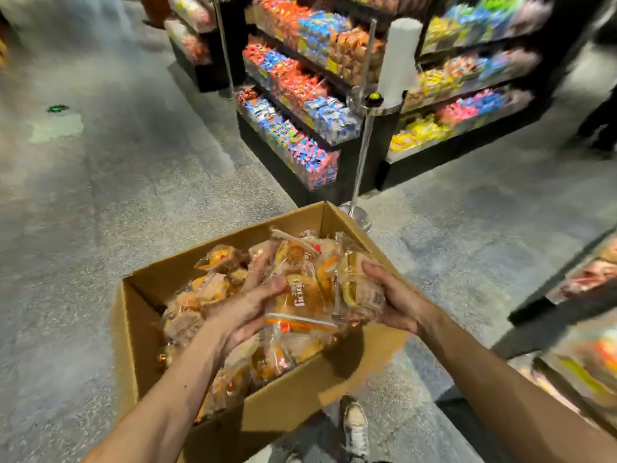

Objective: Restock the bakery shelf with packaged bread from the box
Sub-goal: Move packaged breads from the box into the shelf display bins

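Floor (pixel 100 195): L hand (pixel 245 312) + R hand (pixel 397 302) round pkgs (pixel 307 302)

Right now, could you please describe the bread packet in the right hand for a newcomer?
Start at the open cardboard box of packaged bread. Over its right wall, the right hand grips one packet; unlike its neighbours, its end shows a white printed label.
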`<state>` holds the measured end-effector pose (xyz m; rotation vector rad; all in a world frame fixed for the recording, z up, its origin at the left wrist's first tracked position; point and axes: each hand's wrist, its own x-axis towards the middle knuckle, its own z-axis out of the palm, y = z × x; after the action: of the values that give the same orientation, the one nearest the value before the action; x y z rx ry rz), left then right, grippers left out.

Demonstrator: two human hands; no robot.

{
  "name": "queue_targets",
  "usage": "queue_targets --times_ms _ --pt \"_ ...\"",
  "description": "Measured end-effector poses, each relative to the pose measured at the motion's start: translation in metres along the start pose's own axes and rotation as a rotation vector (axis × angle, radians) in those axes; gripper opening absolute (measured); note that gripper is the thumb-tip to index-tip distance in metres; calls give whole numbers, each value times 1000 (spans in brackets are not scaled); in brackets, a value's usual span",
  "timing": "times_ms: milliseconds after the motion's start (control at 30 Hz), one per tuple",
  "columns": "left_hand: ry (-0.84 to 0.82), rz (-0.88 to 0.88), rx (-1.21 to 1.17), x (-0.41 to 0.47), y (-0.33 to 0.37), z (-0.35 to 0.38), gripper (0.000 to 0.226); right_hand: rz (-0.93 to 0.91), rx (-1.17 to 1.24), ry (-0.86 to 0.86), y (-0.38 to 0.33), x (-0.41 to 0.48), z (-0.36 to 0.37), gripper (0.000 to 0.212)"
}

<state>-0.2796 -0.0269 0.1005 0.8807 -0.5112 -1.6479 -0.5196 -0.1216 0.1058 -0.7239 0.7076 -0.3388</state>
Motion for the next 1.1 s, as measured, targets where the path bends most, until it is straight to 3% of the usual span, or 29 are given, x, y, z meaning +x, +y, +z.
queue_targets --times_ms 133,267,367,433,567,667,800,967,1100 --pt "-135 -89 96 15 -13 52 113 -144 19 147 5 -72 -15 94" --pt "-274 -143 247 26 -41 124 82 -294 42 295 13 -157 -35 79" --pt "-423 -195 332 30 -72 183 89 -422 34 445 27 -225 -52 91" --pt "-526 -245 367 25 -98 226 89 -512 67 524 42 -275 -65 78" --pt "-701 -323 413 -8 -165 312 59 -638 130 630 91 -383 -85 61" --pt "-803 -385 441 -41 -223 370 71 -691 135 737 134 -465 -95 61" --pt "-898 -512 447 -86 -302 440 88 -708 67 913 190 -568 -111 87" --pt "-986 -599 487 -144 -398 517 83 -752 145 975 263 -682 -128 70" --pt "-1034 -615 527 -182 -461 572 89 -783 286 1066 308 -755 -141 80"
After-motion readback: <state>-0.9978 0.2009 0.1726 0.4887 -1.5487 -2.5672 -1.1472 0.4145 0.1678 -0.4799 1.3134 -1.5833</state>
